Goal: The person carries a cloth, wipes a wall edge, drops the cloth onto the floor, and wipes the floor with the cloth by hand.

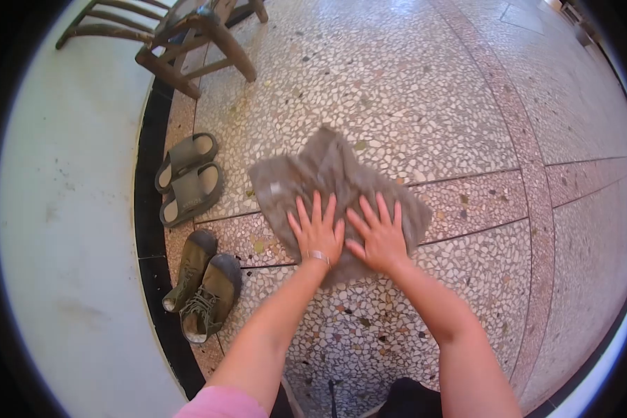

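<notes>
A grey-brown cloth lies spread on the speckled terrazzo floor, its edges uneven and its middle wrinkled. My left hand presses flat on the cloth, fingers spread, with a bracelet at the wrist. Just to its right, my right hand also lies flat on the cloth with its fingers apart. The two thumbs are close to each other. Neither hand grips the fabric. A small pale tag shows on the cloth's left part.
Left of the cloth, a pair of dark slides and a pair of olive lace-up shoes stand along the black baseboard of a pale wall. A wooden chair stands at the upper left.
</notes>
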Demonstrator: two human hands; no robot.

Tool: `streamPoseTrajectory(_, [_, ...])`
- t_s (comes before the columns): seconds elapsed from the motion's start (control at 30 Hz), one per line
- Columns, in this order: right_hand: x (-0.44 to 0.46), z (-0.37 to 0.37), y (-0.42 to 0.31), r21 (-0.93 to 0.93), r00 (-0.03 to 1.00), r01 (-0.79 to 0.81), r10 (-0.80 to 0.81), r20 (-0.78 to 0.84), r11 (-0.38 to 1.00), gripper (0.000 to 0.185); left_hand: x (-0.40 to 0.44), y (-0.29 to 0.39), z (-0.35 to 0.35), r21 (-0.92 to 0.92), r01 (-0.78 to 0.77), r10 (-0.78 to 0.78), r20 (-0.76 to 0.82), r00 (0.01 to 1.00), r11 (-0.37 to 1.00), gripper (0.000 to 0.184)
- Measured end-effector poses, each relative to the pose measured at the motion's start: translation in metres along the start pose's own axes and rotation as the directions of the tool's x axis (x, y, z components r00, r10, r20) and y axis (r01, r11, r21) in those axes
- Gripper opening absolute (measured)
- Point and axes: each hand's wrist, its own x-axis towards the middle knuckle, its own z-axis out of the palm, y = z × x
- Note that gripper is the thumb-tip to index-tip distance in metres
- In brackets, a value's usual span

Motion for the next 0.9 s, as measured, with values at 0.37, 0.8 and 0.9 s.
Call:
streamPoseTrajectory(0.37, [-0.348,-0.020,-0.020,0.009,0.961,-0.216,0.211,0.179,0.976,0.064,-0.277,0.133,-0.001,-0.129,-0.214,0.248,0.377,0.892,0.968,0.065])
streamPoseTrajectory(0.8, [-0.077,-0.072,0.230,-0.021,0.900,-0.397,0.385,-0.205,0.917,0.054,0.079,0.288,0.047,0.044,-0.150,0.150,0.018,0.989,0.988,0.063])
streamPoseTrajectory(0.9, [-0.060,-0.073,0.252,-0.039,0.914,-0.386,0.376,-0.151,0.922,0.055,0.098,0.299,0.051,0.084,-0.086,0.084,0.032,0.996,0.993,0.064])
